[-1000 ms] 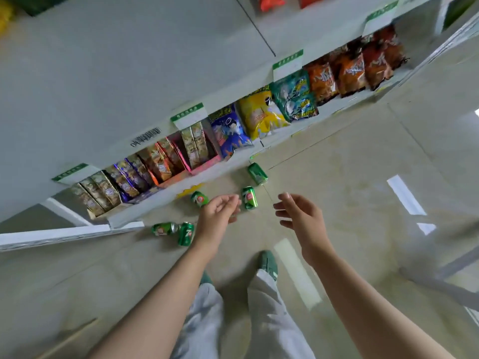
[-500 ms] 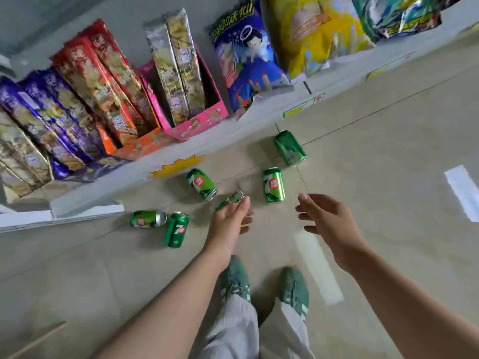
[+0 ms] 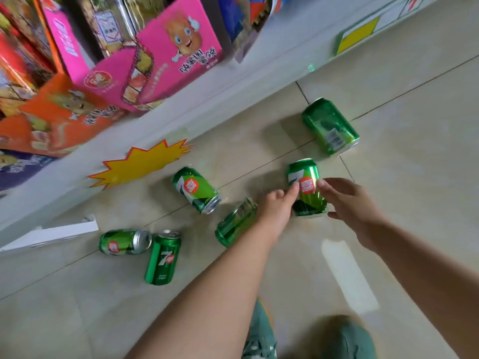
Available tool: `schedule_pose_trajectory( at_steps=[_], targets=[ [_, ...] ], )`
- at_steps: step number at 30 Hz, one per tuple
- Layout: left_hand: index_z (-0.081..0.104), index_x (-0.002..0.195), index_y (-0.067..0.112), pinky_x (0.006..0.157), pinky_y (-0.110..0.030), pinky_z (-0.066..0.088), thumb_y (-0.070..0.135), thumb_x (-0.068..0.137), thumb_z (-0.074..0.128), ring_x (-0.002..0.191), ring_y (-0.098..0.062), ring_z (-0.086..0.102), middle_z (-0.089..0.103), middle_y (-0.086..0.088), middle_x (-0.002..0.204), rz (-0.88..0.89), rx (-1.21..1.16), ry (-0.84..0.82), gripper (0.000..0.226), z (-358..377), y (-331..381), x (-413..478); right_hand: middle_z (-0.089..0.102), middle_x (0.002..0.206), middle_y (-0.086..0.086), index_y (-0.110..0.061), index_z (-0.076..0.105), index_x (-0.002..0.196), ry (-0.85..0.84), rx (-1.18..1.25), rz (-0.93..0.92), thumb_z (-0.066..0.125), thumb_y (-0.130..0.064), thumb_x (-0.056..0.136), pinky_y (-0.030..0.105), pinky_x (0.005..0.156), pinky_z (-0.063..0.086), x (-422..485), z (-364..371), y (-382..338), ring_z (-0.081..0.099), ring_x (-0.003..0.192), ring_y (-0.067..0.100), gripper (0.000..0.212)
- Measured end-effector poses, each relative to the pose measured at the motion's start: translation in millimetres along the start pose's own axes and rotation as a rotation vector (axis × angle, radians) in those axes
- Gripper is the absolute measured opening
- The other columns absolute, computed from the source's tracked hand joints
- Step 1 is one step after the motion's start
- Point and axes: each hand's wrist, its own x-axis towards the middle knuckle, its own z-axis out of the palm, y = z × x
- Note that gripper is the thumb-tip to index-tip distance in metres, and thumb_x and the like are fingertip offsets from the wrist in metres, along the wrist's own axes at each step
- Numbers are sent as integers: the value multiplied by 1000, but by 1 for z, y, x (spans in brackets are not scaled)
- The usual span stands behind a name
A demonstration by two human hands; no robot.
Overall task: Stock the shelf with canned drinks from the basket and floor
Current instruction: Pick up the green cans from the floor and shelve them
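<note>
While green shoes (image 3: 357, 340) stand nearest on the floor (image 3: 414, 125), left hand (image 3: 276, 211) grips a tilted can (image 3: 234, 222), right hand (image 3: 355, 203) loose-fingered, both touching a lying can (image 3: 303, 177), other cans (image 3: 163, 257) scattered, shelf (image 3: 181, 120) with snack boxes (image 3: 181, 47) beyond.

Lying cans (image 3: 197, 189) crowd left; floor (image 3: 414, 177) open at right.

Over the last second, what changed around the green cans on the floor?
Both hands came down: the left hand and right hand now bracket the green aluminium can with a red round label, each touching one side; a firm grip is unclear. The other five green cans lie on the tiled floor as before.
</note>
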Motion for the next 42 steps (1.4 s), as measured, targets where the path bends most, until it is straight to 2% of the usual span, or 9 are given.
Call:
schedule_pose_trajectory(
  at_steps=[4,9,12,18,26,32,35,39,42],
  targets=[
    [69,110,16,89,-32,51,64,76,68,101,-22,67,72,-3,107,-5,-41,40,58,14,-12,19,60,121,3,-19,50,135,-50,120,69,57,-35,95,37,83,49,20,14,10,63,96,17,44],
    [64,96,19,95,-38,51,84,9,74,102,-23,68,72,-5,106,9,-303,12,109,26,-24,17,61,127,7,-20,53,128,-67,204,104,59,-29,95,47,87,55,20,15,10,64,108,28,35],
    [61,108,14,98,-37,50,67,27,88,106,-23,66,70,-8,113,19,-341,-61,101,11,-14,-1,63,124,3,-21,54,126,-83,246,94,62,-30,91,37,74,56,1,5,-2,65,101,21,37],
    [61,97,17,100,-36,50,17,81,77,107,-24,66,70,-7,105,69,-296,-137,23,-22,36,-78,69,109,-2,-19,59,114,-127,271,71,67,-34,84,36,76,54,-79,-19,-60,68,89,10,34],
    [58,91,15,97,-36,52,19,72,84,94,-20,66,68,-4,91,272,-148,-214,33,-62,157,-236,68,104,1,-16,64,114,-200,263,-52,64,-37,86,30,68,48,-235,-74,-188,64,86,9,35],
    [55,94,13,77,-24,52,38,51,89,82,-11,64,67,2,85,480,-64,-224,60,-89,273,-382,66,99,-1,-17,60,110,-149,357,-185,66,-36,81,28,62,46,-373,-115,-294,62,80,9,35],
    [53,118,14,87,-31,55,35,55,93,92,-14,69,72,-4,98,575,3,-265,77,-104,327,-463,69,99,0,-17,62,111,-157,364,-264,65,-37,77,28,64,49,-447,-136,-348,64,84,11,39],
    [53,122,18,67,-16,54,2,71,83,71,-1,68,72,1,89,741,16,-335,61,-122,382,-561,69,83,-6,-23,64,91,-155,322,-391,59,-33,90,26,65,48,-537,-157,-406,64,77,7,11],
    [51,124,21,67,-19,55,-4,78,75,65,-4,68,72,1,78,849,49,-321,58,-137,422,-635,68,87,-3,-19,66,100,-139,249,-492,65,-44,81,28,66,48,-610,-167,-453,65,76,7,31]
  ],
)
